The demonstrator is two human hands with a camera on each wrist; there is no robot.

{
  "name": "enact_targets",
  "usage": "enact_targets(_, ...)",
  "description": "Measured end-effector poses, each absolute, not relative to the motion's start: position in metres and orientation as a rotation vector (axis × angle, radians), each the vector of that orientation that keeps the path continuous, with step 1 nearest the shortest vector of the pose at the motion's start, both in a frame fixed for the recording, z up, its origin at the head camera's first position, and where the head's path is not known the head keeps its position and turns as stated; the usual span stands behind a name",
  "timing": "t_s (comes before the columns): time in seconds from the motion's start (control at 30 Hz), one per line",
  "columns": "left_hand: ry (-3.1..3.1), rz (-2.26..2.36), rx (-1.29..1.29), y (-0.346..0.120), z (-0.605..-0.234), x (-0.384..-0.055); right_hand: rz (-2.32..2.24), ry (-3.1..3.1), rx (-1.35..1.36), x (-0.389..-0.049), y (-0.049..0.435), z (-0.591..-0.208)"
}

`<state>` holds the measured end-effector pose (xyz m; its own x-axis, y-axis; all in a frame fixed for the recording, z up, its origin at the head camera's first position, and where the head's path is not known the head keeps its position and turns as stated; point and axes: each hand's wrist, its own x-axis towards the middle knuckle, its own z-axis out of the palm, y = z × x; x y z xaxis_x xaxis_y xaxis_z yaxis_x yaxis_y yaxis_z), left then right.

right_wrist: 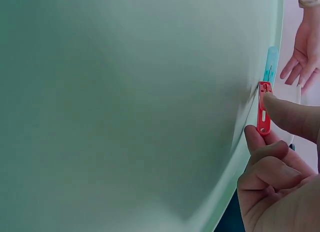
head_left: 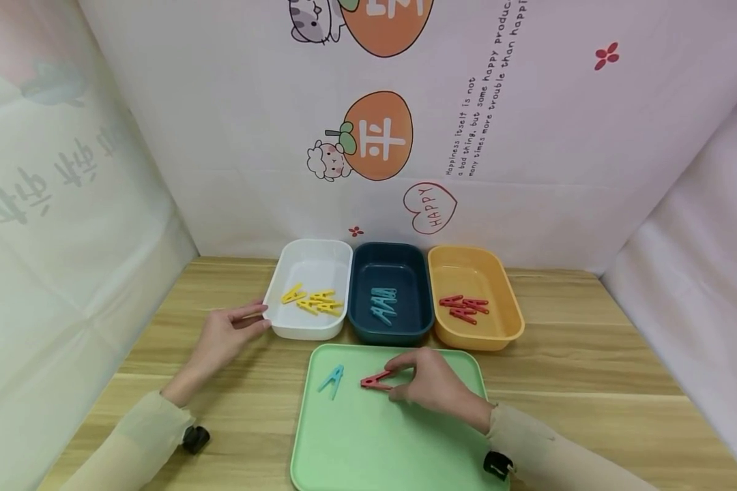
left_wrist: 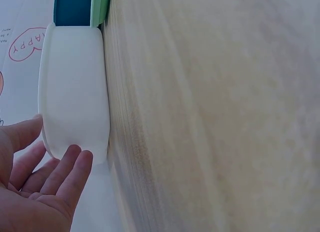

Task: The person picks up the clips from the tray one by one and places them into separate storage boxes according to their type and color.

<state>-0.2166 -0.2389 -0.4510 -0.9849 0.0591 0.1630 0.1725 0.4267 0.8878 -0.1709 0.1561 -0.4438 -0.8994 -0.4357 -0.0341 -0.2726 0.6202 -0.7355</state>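
In the head view, my right hand (head_left: 432, 384) pinches a red clothespin (head_left: 374, 382) by its legs, over the green tray (head_left: 393, 443). The right wrist view shows my thumb lying against the red clothespin (right_wrist: 264, 109). A light blue clothespin (head_left: 331, 380) lies on the tray to its left. My left hand (head_left: 224, 339), fingers mostly straight, touches the left side of the white box (head_left: 304, 331). Seen from the left wrist, that hand (left_wrist: 47, 184) is at the box's wall and rim. Several yellow clothespins (head_left: 322, 305) lie in the white box.
Beside the white box stand a dark blue box (head_left: 389, 334) with several light blue clothespins (head_left: 383, 303) and an orange box (head_left: 497, 334) with several red clothespins (head_left: 463, 308). All sit on a wooden table (head_left: 589, 368), behind the tray, near a printed cloth backdrop (head_left: 528, 218).
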Motion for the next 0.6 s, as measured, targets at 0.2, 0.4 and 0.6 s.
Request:
enact_targets(0.2,-2.562,-1.601,-0.227,-0.239,-0.451,-0.218,-1.254,2.557,-0.491,-0.172,0.161,-0.445)
enact_targets(0.4,-2.57,-1.602,-0.212,-0.239,-0.451,-0.217,-1.287,2.53,-0.389,-0.172,0.166,-0.446)
enact_targets(0.6,-2.561,-1.614,-0.211,-0.238,-0.45,-0.217,-1.347,2.501,-0.294,-0.171,0.169,-0.443)
